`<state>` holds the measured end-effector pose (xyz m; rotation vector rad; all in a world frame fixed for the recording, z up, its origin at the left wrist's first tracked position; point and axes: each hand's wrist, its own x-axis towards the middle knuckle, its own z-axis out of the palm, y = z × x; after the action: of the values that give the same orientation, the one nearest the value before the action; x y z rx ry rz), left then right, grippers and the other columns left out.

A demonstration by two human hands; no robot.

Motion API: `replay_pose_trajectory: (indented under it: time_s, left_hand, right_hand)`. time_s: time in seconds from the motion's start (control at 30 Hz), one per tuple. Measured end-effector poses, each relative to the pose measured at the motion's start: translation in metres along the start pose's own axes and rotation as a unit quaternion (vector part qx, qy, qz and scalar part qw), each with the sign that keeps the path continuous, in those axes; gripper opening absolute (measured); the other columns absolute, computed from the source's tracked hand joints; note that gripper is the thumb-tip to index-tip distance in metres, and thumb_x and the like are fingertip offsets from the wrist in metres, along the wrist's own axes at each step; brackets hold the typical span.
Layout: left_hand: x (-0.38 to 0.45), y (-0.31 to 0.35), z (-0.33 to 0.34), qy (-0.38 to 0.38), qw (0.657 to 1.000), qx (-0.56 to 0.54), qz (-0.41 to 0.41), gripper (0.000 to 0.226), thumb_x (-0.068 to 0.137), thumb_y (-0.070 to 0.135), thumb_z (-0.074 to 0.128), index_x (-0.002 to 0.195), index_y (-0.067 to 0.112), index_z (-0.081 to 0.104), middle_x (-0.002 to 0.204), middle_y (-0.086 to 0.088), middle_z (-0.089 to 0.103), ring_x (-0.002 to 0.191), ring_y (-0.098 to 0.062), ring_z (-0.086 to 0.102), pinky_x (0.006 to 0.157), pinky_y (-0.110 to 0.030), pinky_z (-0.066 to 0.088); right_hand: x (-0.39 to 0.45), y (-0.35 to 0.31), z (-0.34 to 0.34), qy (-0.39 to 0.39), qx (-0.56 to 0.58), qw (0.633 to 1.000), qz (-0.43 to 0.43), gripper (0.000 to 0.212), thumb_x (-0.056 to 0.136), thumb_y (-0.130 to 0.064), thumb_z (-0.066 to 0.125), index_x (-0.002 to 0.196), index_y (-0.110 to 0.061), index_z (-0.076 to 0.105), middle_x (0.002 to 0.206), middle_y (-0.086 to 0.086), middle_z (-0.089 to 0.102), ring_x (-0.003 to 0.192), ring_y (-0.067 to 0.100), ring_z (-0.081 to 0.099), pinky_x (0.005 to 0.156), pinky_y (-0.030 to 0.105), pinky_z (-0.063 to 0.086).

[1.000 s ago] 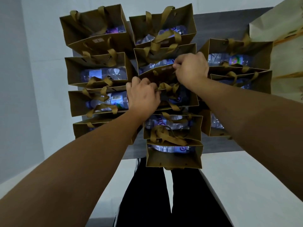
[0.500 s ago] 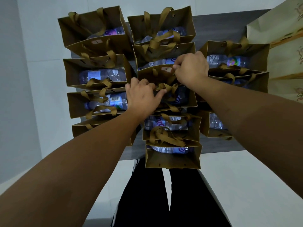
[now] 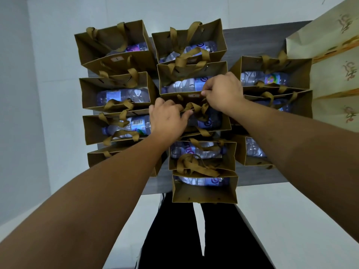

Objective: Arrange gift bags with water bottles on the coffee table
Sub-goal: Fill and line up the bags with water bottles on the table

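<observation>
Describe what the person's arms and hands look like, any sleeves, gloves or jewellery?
Both forearms are bare as far as the frame shows, with no sleeves in view. The left hand and right hand wear no gloves, and no rings, watch or bracelets show. Below are dark trousers.

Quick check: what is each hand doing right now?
Left hand: grips the middle gift bag at its rim.
Right hand: pinches that bag's ribbon handle.

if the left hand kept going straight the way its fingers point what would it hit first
Probably the gold ribbon handles of the middle bag, right at the left hand fingers; depth is hard to judge.
</observation>
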<state>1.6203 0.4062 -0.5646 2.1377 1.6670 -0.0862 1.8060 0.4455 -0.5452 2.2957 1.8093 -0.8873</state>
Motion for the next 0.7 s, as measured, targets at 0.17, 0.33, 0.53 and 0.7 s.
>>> replay_pose_trajectory:
  time_s: [0.17,0.33,0.53,0.7]
  left_hand:
    - [-0.007,-0.005,-0.004,0.052,0.994,-0.084,-0.037,0.027,0.1,0.029,0.056,0.123,0.02,0.065,0.115,-0.003,0.064,0.102,-0.022,0.051,0.085,-0.034,0.039]
    - [-0.035,-0.01,-0.003,0.062,0.991,-0.116,-0.011,0.018,0.091,0.02,0.066,0.108,0.014,0.064,0.119,-0.006,0.057,0.105,-0.018,0.052,0.091,-0.036,0.045]
    - [-0.063,-0.005,0.021,0.016,0.996,-0.081,0.025,0.027,0.094,0.035,0.06,0.109,0.019,0.074,0.144,-0.006,0.055,0.144,-0.028,0.035,0.121,-0.053,0.019]
    - [-0.069,0.002,0.031,0.024,0.997,-0.062,0.031,0.027,0.097,0.03,0.054,0.111,0.02,0.074,0.117,-0.001,0.07,0.128,-0.028,0.05,0.114,-0.057,0.027]
  right_hand:
    - [-0.024,0.013,0.003,0.083,0.077,0.993,-0.022,0.018,0.097,-0.03,0.065,0.112,-0.023,0.072,0.112,0.001,0.068,0.112,0.022,0.057,0.088,0.037,0.048]
    - [-0.071,0.037,0.019,0.021,0.059,0.99,-0.123,0.025,0.084,-0.012,0.068,0.107,-0.02,0.073,0.103,0.0,0.065,0.102,0.022,0.059,0.082,0.034,0.049]
    - [-0.082,0.046,0.029,-0.083,-0.024,0.986,-0.142,0.038,0.094,-0.032,0.064,0.132,-0.029,0.064,0.131,0.008,0.055,0.127,0.027,0.046,0.106,0.041,0.035]
    - [-0.075,0.044,0.033,-0.1,-0.023,0.987,-0.125,0.02,0.1,-0.03,0.058,0.111,-0.022,0.074,0.103,0.002,0.066,0.11,0.027,0.057,0.098,0.046,0.045]
